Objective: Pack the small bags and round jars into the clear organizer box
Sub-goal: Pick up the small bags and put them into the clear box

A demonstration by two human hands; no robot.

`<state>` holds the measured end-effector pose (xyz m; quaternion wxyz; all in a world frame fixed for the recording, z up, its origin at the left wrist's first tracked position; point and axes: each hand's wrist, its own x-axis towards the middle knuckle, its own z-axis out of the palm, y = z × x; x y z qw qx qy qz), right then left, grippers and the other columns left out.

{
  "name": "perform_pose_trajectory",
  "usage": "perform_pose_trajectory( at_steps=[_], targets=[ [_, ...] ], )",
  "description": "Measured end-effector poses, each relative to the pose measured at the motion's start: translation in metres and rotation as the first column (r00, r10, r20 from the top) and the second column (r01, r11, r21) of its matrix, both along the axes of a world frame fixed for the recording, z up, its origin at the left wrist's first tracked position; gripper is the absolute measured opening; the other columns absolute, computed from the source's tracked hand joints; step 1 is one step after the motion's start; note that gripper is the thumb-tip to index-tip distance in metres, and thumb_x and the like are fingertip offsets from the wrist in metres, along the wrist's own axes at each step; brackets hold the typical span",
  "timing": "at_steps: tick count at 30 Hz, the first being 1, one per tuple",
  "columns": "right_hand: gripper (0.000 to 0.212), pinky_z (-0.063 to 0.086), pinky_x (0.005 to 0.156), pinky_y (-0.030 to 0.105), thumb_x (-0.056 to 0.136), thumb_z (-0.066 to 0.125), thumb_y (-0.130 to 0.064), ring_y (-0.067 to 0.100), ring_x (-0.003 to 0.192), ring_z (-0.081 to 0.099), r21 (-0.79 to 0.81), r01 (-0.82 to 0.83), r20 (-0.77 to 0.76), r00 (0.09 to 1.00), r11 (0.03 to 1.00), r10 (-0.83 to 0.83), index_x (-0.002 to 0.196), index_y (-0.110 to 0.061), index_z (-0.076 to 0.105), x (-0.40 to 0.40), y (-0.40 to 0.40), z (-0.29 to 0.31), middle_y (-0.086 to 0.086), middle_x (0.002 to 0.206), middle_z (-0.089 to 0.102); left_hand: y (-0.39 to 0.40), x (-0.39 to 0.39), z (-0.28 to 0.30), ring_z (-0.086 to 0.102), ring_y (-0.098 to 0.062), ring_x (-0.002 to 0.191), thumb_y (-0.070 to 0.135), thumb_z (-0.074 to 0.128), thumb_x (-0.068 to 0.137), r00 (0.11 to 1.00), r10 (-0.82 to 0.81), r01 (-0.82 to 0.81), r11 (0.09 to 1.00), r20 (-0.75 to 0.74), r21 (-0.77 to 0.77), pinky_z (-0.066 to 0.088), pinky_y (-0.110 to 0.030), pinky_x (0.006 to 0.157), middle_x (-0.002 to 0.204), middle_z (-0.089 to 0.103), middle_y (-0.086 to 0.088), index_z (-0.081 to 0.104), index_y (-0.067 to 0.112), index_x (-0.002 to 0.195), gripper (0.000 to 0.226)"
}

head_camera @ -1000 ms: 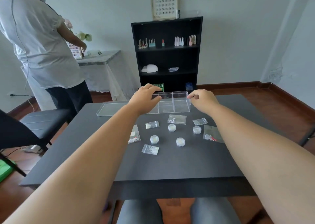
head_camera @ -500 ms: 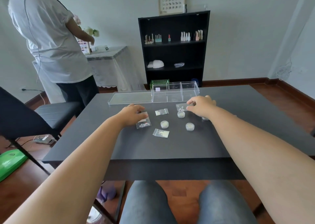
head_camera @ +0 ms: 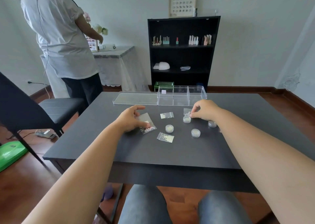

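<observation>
1. Workspace: a dark counter (head_camera: 170, 152) carries the loose stock. The clear organizer box (head_camera: 181, 96) stands at the far edge, open, with three compartments side by side; I can make out nothing packed inside. Its lid (head_camera: 135, 98) lies flat just to the left of it.

2. Left hand (head_camera: 130, 119): fingers loosely curled, thumb pressing the large bag of pale beads (head_camera: 147, 124) against the counter. The bag is pinned, not lifted.

3. Right hand (head_camera: 203, 111): thumb and forefinger pinch a small bag (head_camera: 187, 112) at its near edge, just above a round jar (head_camera: 187, 119). Whether the bag is clear of the counter cannot be told.

4. Remaining stock, all on the counter: a small bag (head_camera: 167, 115) toward the far middle; another (head_camera: 165, 137) nearer; round jars at centre (head_camera: 169, 128), near right (head_camera: 195, 132) and partly behind the right forearm (head_camera: 212, 124).

5. Handling judgement, bags: light, limp and slick film with loose contents that will slide to the low end. Best pinched at a corner or the sealed edge, away from the beads, and lowered flat into a compartment.

6. Handling judgement, jars: light, rigid, smooth-sided and likely to roll if tipped. Best gripped across the sides with thumb and two fingers, kept lid-up.

7. Progress judgement: packing is at its start; no item is seen inside the box.
</observation>
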<state>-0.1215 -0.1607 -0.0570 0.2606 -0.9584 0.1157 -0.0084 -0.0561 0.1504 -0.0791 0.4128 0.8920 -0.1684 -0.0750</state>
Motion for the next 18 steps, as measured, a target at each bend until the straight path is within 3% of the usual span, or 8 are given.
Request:
perform_pose_trajectory(
  at_steps=[2, 4, 6, 8, 10, 14, 18],
  targets=[
    [0.020, 0.041, 0.070, 0.025, 0.073, 0.080, -0.032, 0.014, 0.095, 0.057, 0.046, -0.003, -0.005, 1.000, 0.999, 0.003, 0.088, -0.028, 0.068, 0.002, -0.003, -0.001, -0.005, 0.096, 0.063, 0.001, -0.004, -0.007, 0.053, -0.008, 0.078, 0.027, 0.090, 0.061, 0.983, 0.113, -0.106, 0.993, 0.144, -0.058, 0.044, -0.024, 0.077, 0.096, 0.050, 0.008, 0.058, 0.034, 0.118, 0.065],
    [0.033, 0.041, 0.084, 0.031, 0.071, 0.081, -0.037, 0.017, 0.103, 0.049, 0.065, 0.013, -0.047, 0.999, 0.998, -0.010, 0.097, -0.038, 0.062, 0.003, -0.008, -0.002, -0.006, 0.098, 0.059, 0.002, -0.008, -0.014, 0.052, -0.007, 0.077, 0.023, 0.085, 0.064, 0.940, 0.223, -0.196, 0.972, 0.259, -0.127, 0.044, -0.024, 0.071, 0.097, 0.052, 0.009, 0.059, 0.037, 0.109, 0.054],
    [0.043, 0.040, 0.098, 0.038, 0.068, 0.082, -0.040, 0.021, 0.111, 0.045, 0.070, 0.024, -0.102, 0.995, 0.997, -0.016, 0.105, -0.042, 0.061, 0.003, -0.012, -0.002, -0.004, 0.103, 0.058, 0.001, -0.012, -0.016, 0.052, -0.007, 0.075, 0.020, 0.079, 0.065, 0.921, 0.253, -0.207, 0.962, 0.296, -0.178, 0.042, -0.021, 0.067, 0.099, 0.055, 0.011, 0.060, 0.037, 0.106, 0.048],
    [0.052, 0.041, 0.100, 0.040, 0.067, 0.085, -0.037, 0.022, 0.109, 0.050, 0.092, 0.025, -0.125, 0.992, 0.995, -0.014, 0.114, -0.036, 0.063, 0.003, -0.012, -0.001, -0.002, 0.105, 0.056, 0.000, -0.016, -0.015, 0.054, -0.004, 0.074, 0.022, 0.077, 0.068, 0.919, 0.243, -0.197, 0.965, 0.310, -0.173, 0.038, -0.015, 0.062, 0.097, 0.057, 0.016, 0.060, 0.038, 0.105, 0.044],
    [0.051, 0.044, 0.090, 0.033, 0.067, 0.086, -0.031, 0.019, 0.098, 0.053, 0.099, 0.018, -0.096, 0.995, 0.995, -0.008, 0.113, -0.029, 0.065, 0.000, -0.010, 0.002, -0.010, 0.091, 0.052, -0.001, -0.018, -0.015, 0.055, -0.003, 0.068, 0.027, 0.076, 0.072, 0.924, 0.230, -0.189, 0.970, 0.306, -0.155, 0.036, -0.013, 0.057, 0.091, 0.058, 0.019, 0.058, 0.042, 0.103, 0.039],
    [0.020, 0.038, 0.057, 0.022, 0.070, 0.080, -0.015, 0.016, 0.086, 0.058, 0.086, 0.073, 0.088, 0.993, 0.994, -0.081, 0.080, -0.027, 0.067, -0.008, -0.007, 0.003, -0.007, 0.089, 0.060, -0.002, -0.017, -0.018, 0.051, -0.004, 0.057, 0.034, 0.075, 0.077, 0.923, 0.223, -0.182, 0.971, 0.314, -0.156, 0.037, -0.017, 0.054, 0.068, 0.058, 0.009, 0.061, 0.041, 0.104, 0.031],
    [0.008, 0.039, 0.057, 0.021, 0.078, 0.071, -0.018, 0.014, 0.084, 0.060, 0.159, 0.083, 0.232, 0.965, 0.984, -0.119, 0.077, -0.026, 0.068, -0.014, -0.006, 0.004, -0.006, 0.086, 0.065, 0.001, -0.013, -0.020, 0.058, -0.002, 0.061, 0.033, 0.070, 0.085, 0.925, 0.212, -0.151, 0.967, 0.316, -0.207, 0.044, -0.017, 0.059, 0.072, 0.063, 0.005, 0.063, 0.036, 0.112, 0.028]
  ],
)
